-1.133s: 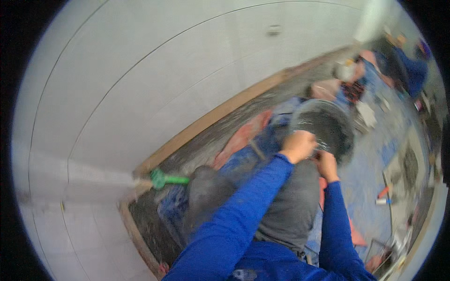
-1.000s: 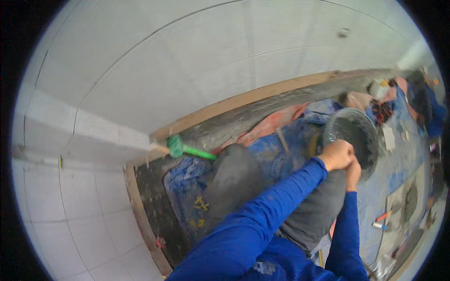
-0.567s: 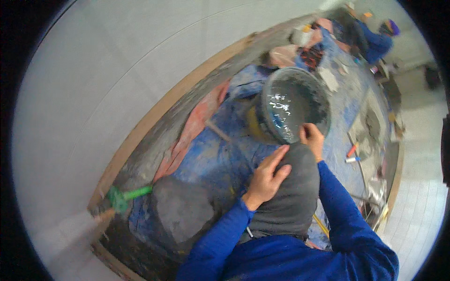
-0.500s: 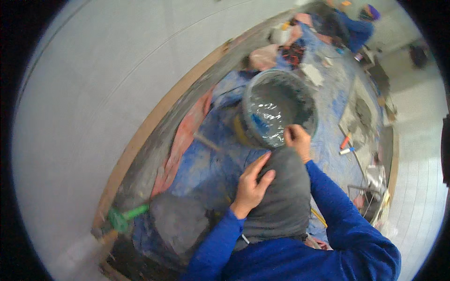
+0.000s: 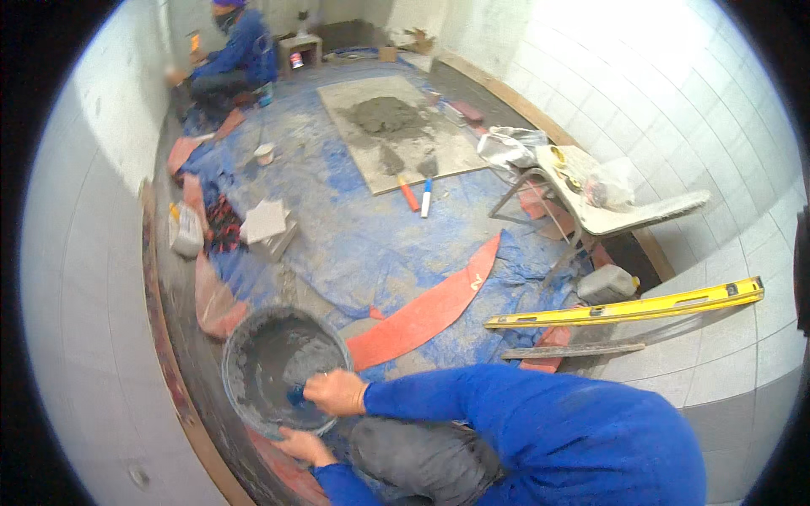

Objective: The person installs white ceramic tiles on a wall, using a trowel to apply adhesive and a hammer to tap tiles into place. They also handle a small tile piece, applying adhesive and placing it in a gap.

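A round bucket [image 5: 234, 371] with grey-smeared walls stands at the lower left, grey wet material inside. My right hand [image 5: 337, 392] is closed over its near right side, with a small blue thing [image 5: 296, 395] showing beside the fingers; its kind cannot be made out. At the bucket's near rim is my left hand [image 5: 305, 445], thumb and fingers against the edge. My bent knee [image 5: 413, 455] in grey trousers is just right of the left hand.
Ahead lie a red strip [image 5: 430, 316], a mortar-covered board [image 5: 337, 110] with red-handled [image 5: 408, 194] and blue-and-white-handled [image 5: 426, 198] trowels, and stacked tiles [image 5: 266, 223]. On the right are a yellow spirit level [image 5: 624, 308] and a chair [image 5: 607, 215]. A co-worker [image 5: 236, 51] crouches far left.
The view has swung, bringing the chair and spirit level into sight. My left hand has left my knee for the bucket's rim. My right hand now reaches over the bucket.
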